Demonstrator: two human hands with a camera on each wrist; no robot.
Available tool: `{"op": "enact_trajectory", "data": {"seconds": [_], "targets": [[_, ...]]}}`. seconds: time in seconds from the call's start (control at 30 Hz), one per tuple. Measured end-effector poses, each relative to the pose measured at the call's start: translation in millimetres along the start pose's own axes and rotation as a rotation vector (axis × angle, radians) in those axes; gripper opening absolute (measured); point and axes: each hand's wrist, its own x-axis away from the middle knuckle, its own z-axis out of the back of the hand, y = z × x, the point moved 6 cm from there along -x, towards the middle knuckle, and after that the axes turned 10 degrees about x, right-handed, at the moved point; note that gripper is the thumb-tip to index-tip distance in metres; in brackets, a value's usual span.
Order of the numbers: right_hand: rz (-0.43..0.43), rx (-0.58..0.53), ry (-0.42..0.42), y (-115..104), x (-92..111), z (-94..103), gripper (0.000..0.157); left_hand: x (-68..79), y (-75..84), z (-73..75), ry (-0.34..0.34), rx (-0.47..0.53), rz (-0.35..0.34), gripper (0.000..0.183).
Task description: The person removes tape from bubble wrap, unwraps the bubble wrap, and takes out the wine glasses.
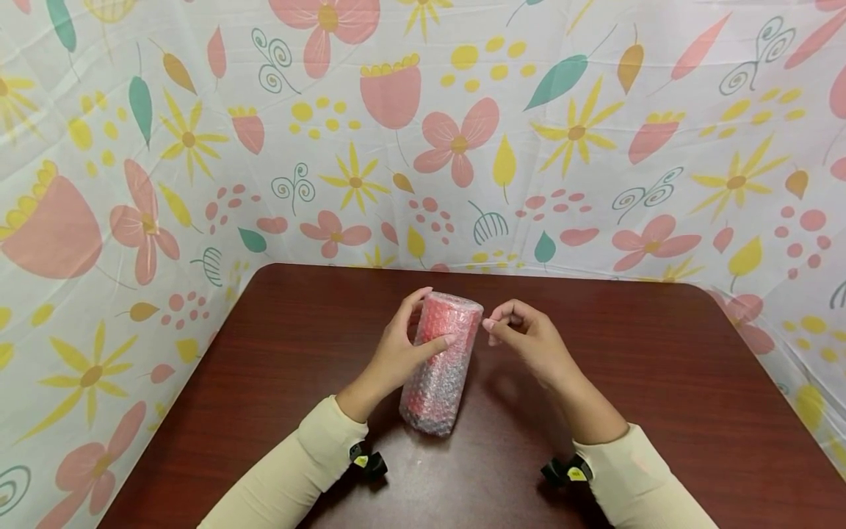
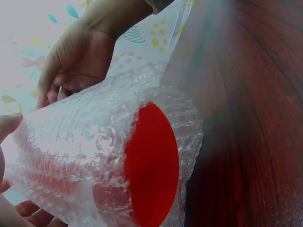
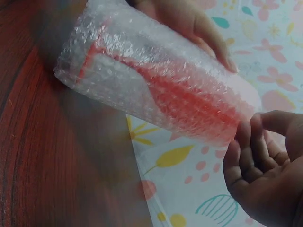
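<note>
A cylinder-shaped package (image 1: 441, 364), red and whitish under clear bubble wrap (image 3: 156, 75), stands tilted over the table. My left hand (image 1: 403, 345) grips its upper part, thumb across the near side and fingers round the far side. In the left wrist view the package's lower end shows a flat red round base (image 2: 154, 165) inside the open edge of the wrap. My right hand (image 1: 532, 342) is at the upper right rim, thumb and forefinger pinched together at the bubble wrap's edge. Its other fingers are curled in the right wrist view.
The dark reddish-brown wooden table (image 1: 297, 330) lies under both hands. A white cloth (image 1: 423, 147) printed with flowers and leaves hangs behind and at the sides. Black camera mounts (image 1: 567, 470) sit at both wrists, by the cream sleeves (image 1: 291, 466).
</note>
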Motion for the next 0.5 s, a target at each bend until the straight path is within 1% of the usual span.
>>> {"op": "enact_trajectory", "data": {"seconds": [0.1,0.27,0.43,0.5], "targets": [[-0.003,-0.034,-0.014,-1.8,0.4,-1.4,0.019,0.0,0.1,0.5,0.004,-0.002,0.004,0.080],[-0.013,-0.060,-0.038,-1.1,0.5,-2.7,0.019,0.0,0.2,-1.0,-0.011,0.005,0.007,0.081],[0.002,-0.117,-0.091,1.0,-0.4,-5.7,0.015,0.1,1.0,-1.8,-0.011,0.013,0.008,0.082],[0.006,-0.137,-0.110,1.4,-0.8,-7.1,0.017,0.1,0.8,-2.1,-0.014,0.011,0.006,0.082]]}}
